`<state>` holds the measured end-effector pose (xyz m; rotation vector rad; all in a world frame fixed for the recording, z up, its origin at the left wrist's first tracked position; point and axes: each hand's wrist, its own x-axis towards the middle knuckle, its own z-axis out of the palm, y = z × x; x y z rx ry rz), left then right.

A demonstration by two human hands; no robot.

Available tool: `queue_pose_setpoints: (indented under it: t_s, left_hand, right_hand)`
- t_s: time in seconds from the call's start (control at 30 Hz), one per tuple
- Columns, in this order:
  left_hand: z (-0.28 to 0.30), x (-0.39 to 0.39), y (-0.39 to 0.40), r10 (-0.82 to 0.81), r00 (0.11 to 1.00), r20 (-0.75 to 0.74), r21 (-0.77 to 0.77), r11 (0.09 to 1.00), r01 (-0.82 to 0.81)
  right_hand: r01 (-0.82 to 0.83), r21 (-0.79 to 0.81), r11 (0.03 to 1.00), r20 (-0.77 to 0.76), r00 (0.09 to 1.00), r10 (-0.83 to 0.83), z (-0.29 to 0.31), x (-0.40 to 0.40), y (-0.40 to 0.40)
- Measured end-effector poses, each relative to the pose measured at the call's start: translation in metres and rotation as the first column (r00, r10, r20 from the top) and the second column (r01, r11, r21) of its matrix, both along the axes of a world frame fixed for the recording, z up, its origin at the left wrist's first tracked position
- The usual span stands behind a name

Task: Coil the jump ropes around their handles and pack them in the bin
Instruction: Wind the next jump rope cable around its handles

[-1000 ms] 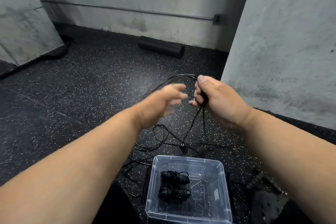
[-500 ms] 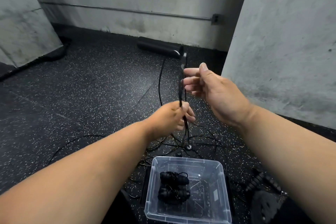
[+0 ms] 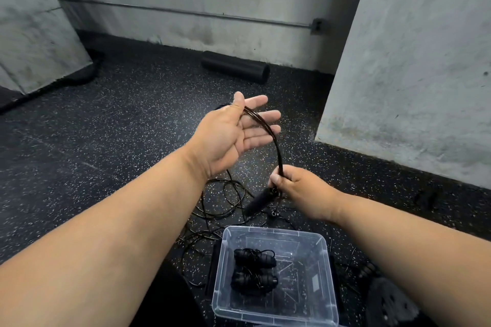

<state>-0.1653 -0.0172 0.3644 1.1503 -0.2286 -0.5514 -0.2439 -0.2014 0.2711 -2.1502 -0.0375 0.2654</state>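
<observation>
My right hand [image 3: 301, 188] grips a black jump rope [image 3: 276, 146] where it meets its handle [image 3: 259, 202], which sticks out down and to the left. The rope arcs up from that fist and lies across the straight fingers of my left hand [image 3: 231, 135], which is palm-up, with the thumb over the rope. More loose rope [image 3: 223, 194] lies tangled on the floor below my hands. A clear plastic bin [image 3: 273, 232] sits nearest me. It holds two coiled rope bundles, one [image 3: 255, 257] behind the other [image 3: 253, 280].
A black foam roller [image 3: 235, 68] lies by the far wall. A concrete pillar [image 3: 403, 74] stands to the right. Another rope's handles [image 3: 366, 269] and a dark round object [image 3: 393, 302] lie right of the bin. The floor is speckled black rubber.
My right hand dropped from chest height toward the bin and now grips the rope by its handle. My left hand let go low down, rose and opened under the rope's arc.
</observation>
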Motion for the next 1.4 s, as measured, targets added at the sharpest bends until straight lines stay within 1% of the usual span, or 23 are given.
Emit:
queue_pose_setpoints:
  t_s: [0.07,0.13,0.2,0.27,0.3,0.37,0.4,0.43,0.5,0.53,0.57,0.6,0.63,0.67,0.73,0.87,0.9,0.97,1.07,1.13,1.2,1.3,1.4]
  left_hand:
    - [0.001,0.006,0.006,0.051,0.999,0.003,-0.016,0.999,-0.051]
    - [0.003,0.013,0.015,0.122,0.993,-0.007,-0.045,0.991,-0.122]
    - [0.004,0.021,0.025,0.197,0.98,-0.02,-0.077,0.977,-0.198]
    - [0.003,0.029,0.034,0.255,0.966,-0.032,-0.1,0.961,-0.257]
    - [0.002,0.032,0.038,0.274,0.961,-0.046,-0.112,0.954,-0.277]
    - [0.0,0.036,0.043,0.268,0.96,-0.083,-0.13,0.952,-0.277]
    - [-0.002,0.035,0.044,0.23,0.969,-0.084,-0.109,0.965,-0.239]
    - [-0.005,0.032,0.044,0.166,0.984,-0.068,-0.048,0.984,-0.169]
    - [-0.016,0.02,0.037,-0.001,1.0,-0.012,0.181,0.983,0.003]
    - [-0.023,0.01,0.031,-0.101,0.995,0.021,0.332,0.939,0.089]
    - [-0.032,0.0,0.026,-0.223,0.973,0.054,0.491,0.855,0.169]
    - [-0.041,-0.011,0.02,-0.356,0.932,0.064,0.623,0.744,0.241]
    - [-0.049,-0.019,0.014,-0.466,0.884,0.038,0.701,0.643,0.309]
    - [-0.057,-0.027,0.011,-0.529,0.849,-0.008,0.712,0.593,0.376]
    - [-0.073,-0.034,0.003,-0.564,0.823,-0.057,0.681,0.581,0.446]
    - [-0.081,-0.031,0.003,-0.575,0.818,0.028,0.774,0.53,0.346]
    - [-0.079,-0.029,0.005,-0.554,0.832,0.023,0.769,0.542,0.339]
    - [-0.075,-0.024,0.01,-0.497,0.868,0.016,0.727,0.602,0.331]
    - [-0.066,-0.016,0.011,-0.338,0.941,0.026,0.593,0.763,0.258]
    - [-0.06,-0.014,0.008,-0.196,0.98,-0.046,0.466,0.863,0.195]
    - [-0.053,-0.014,0.003,-0.11,0.978,-0.175,0.313,0.936,0.162]
    - [-0.044,-0.021,-0.007,-0.1,0.943,-0.319,0.125,0.981,0.146]
    - [-0.04,-0.029,-0.013,-0.174,0.935,-0.308,0.024,0.981,0.191]
  right_hand:
    - [-0.026,-0.064,0.998,0.005,1.0,0.026,-0.002,0.0,-0.004]
    - [-0.053,-0.074,0.996,-0.016,0.999,0.052,-0.002,0.0,-0.006]
    - [-0.031,-0.082,0.996,-0.028,0.999,0.029,-0.002,0.002,-0.008]
    - [-0.003,-0.106,0.994,0.007,1.0,0.004,0.004,0.004,-0.009]
    - [0.009,-0.08,0.997,0.021,1.0,-0.007,0.007,0.005,-0.009]
    - [0.047,0.074,0.996,0.025,0.998,-0.049,0.016,0.006,-0.007]
    - [0.075,0.182,0.98,0.012,0.997,-0.079,0.02,0.005,-0.004]
    - [0.115,0.299,0.947,-0.009,0.993,-0.117,0.025,0.005,0.0]
    - [0.206,0.501,0.84,-0.065,0.977,-0.201,0.034,0.005,0.006]
    - [0.247,0.561,0.79,-0.088,0.967,-0.239,0.038,0.006,0.009]
    - [0.278,0.605,0.747,-0.109,0.957,-0.267,0.043,0.007,0.011]
    - [0.303,0.645,0.701,-0.138,0.949,-0.283,0.048,0.008,0.012]
    - [0.328,0.687,0.648,-0.176,0.941,-0.289,0.051,0.009,0.014]
    - [0.342,0.722,0.602,-0.207,0.936,-0.285,0.055,0.01,0.016]
    - [0.341,0.76,0.554,-0.216,0.936,-0.279,0.06,0.01,0.016]
    - [0.3,0.787,0.54,-0.15,0.941,-0.303,0.072,0.012,0.009]
    - [0.301,0.785,0.542,-0.139,0.938,-0.319,0.074,0.013,0.006]
    - [0.33,0.761,0.558,-0.146,0.926,-0.348,0.078,0.014,-0.001]
    - [0.381,0.673,0.634,-0.217,0.921,-0.323,0.076,0.011,-0.011]
    - [0.397,0.639,0.66,-0.257,0.918,-0.303,0.074,0.007,-0.013]
    - [0.422,0.655,0.626,-0.305,0.907,-0.292,0.069,0.004,-0.01]
    - [0.461,0.677,0.574,-0.402,0.885,-0.236,0.062,-0.001,0.0]
    - [0.441,0.706,0.555,-0.426,0.89,-0.165,0.057,-0.004,0.009]
